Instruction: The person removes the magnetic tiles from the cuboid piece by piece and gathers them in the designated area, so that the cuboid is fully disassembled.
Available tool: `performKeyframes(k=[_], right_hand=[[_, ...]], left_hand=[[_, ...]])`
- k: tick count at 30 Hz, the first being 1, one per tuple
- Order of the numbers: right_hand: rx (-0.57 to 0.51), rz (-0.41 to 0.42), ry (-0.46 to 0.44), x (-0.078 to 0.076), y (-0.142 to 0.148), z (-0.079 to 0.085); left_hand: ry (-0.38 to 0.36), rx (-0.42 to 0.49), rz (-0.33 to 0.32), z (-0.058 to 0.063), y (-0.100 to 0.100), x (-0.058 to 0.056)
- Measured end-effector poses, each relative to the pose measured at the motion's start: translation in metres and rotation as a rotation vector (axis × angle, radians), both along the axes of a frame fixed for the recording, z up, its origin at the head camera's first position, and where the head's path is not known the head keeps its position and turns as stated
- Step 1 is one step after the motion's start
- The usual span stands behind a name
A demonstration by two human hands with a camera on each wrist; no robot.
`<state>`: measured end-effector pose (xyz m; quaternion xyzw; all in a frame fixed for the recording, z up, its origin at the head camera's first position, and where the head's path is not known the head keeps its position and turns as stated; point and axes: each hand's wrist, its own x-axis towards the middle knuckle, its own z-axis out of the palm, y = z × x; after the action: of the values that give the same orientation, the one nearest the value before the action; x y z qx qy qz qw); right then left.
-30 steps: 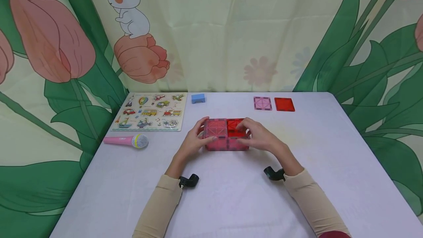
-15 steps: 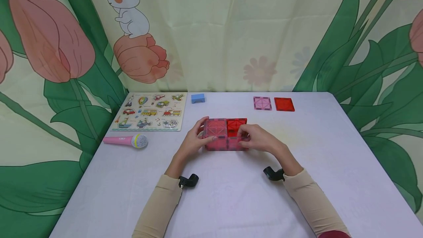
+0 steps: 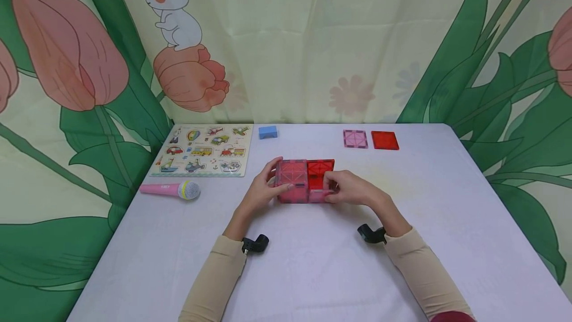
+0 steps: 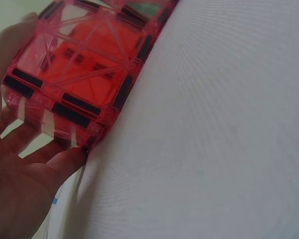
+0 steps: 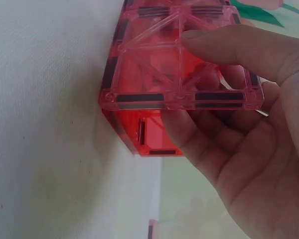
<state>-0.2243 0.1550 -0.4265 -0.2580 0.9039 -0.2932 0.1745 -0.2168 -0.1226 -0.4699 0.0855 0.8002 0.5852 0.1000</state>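
A box built of see-through pink and red magnetic tiles (image 3: 292, 172) sits mid-table. Its left half has a pink tile on top, while the right half is open above and shows red tiles inside. My left hand (image 3: 260, 194) holds the left end, thumb on the front and fingers around the side. In the right wrist view, my right hand (image 5: 259, 134) pinches the pink front tile (image 5: 149, 37) of the right half, thumb on its outer face and fingers behind it. The right end stands partly open, with red tiles visible beneath.
Behind the box lie a loose pink tile (image 3: 355, 139) and a red tile (image 3: 385, 140). A blue block (image 3: 268, 132) stands near the back edge. To the left are a vehicle picture puzzle board (image 3: 203, 150) and a pink toy microphone (image 3: 170, 190). A printed curtain (image 3: 286, 63) hangs behind.
My right fingers have moved from the back of the open half down to its front tile. That tile's top edge has tipped toward me and lower. The left hand has stayed put.
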Motion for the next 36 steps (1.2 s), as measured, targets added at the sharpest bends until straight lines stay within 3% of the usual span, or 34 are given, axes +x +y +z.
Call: performKeyframes(k=[3,7,18,28,36], right_hand=[[0.021,0.007,-0.022,-0.001,0.002,-0.001],[0.066,0.011,-0.048,-0.001,0.003,-0.003],[0.124,0.056,-0.091,-0.003,0.008,-0.008],[0.116,0.075,-0.068,-0.007,0.013,-0.006],[0.097,0.065,-0.079,-0.008,0.017,-0.005]], left_hand=[[0.022,0.012,0.007,-0.005,-0.001,-0.002],[0.048,0.016,0.018,-0.021,-0.003,-0.01],[0.012,0.008,0.007,-0.02,-0.003,-0.01],[-0.011,0.005,0.011,-0.004,0.001,-0.002],[0.004,0.027,0.028,-0.014,-0.001,-0.006]])
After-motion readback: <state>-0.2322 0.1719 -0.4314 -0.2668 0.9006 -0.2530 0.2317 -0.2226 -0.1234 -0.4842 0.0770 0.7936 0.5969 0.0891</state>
